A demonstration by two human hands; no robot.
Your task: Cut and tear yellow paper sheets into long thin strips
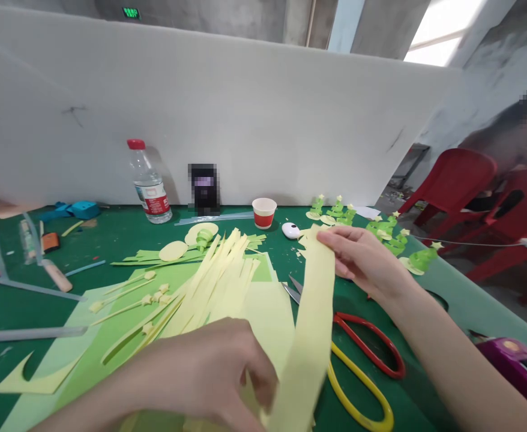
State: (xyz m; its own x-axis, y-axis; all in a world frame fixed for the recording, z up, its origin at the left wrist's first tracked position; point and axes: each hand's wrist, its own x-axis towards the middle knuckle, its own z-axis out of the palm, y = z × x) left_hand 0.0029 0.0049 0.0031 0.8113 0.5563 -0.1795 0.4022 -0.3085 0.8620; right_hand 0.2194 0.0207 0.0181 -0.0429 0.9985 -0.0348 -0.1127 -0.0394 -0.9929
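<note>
A wide pale yellow paper strip (311, 312) runs upright in front of me. My right hand (358, 249) pinches its upper end between thumb and fingers. My left hand (221, 366), slightly blurred, is curled with its fingertips at the strip's lower left edge. Behind the strip lie open scissors (371, 342) with one red and one yellow handle loop. Left of it, a pile of thin yellow paper strips (218, 276) rests on green and yellow sheets (263, 300). Small paper stars on stems (146, 300) lie farther left.
Finished-looking green paper spirals with stars (419, 258) stand at the right. A water bottle (149, 186), a paper cup (264, 213) and a white earbud case (291, 230) line the back by a white partition (245, 120). A knife-like grey tool (36, 333) lies left. A person (511, 132) sits beyond.
</note>
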